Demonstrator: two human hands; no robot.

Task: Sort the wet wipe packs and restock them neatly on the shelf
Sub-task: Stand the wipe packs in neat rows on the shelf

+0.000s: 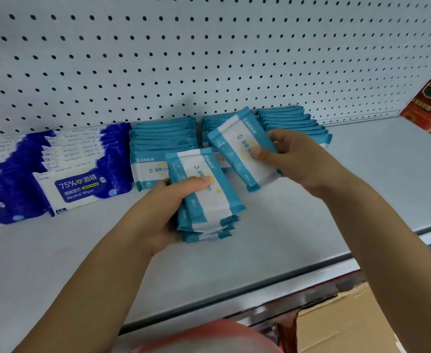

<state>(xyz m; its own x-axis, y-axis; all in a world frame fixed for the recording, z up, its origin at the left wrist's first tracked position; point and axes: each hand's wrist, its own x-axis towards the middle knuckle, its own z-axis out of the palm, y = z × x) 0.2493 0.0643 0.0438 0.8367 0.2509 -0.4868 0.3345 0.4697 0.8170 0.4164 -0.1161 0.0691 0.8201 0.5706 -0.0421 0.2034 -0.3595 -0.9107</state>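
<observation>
- My left hand [168, 212] grips a stack of teal wet wipe packs [204, 197] over the middle of the shelf [311, 225]. My thumb is pressed flat across the top pack and my other fingers are curled underneath. I cannot tell whether the stack's lower end touches the shelf.
- My right hand [293, 159] pinches a single teal pack [240, 151], thumb on its white printed face and fingers wrapped behind. The pack is tilted, its far end pointing toward the shelf's back edge, just beside the stack but apart from it.
- Three rows of teal packs stand on edge along the back edge, against the pegboard panel [209, 59]. The left row [162, 138] shows its front pack. The middle row [215, 122] is partly hidden behind the single teal pack. The right row [293, 121] sits just behind my right hand.
- Toward the shelf's left edge, dark blue alcohol wipe packs [77, 187] marked "75%" and "Alcohol Wipes" lean in overlapping rows, the nearest touching the left row.
- A red box [430, 98] stands at the back right corner, well apart from the teal rows.
- A cardboard box [349, 322] sits below the shelf's front edge, at the right.
</observation>
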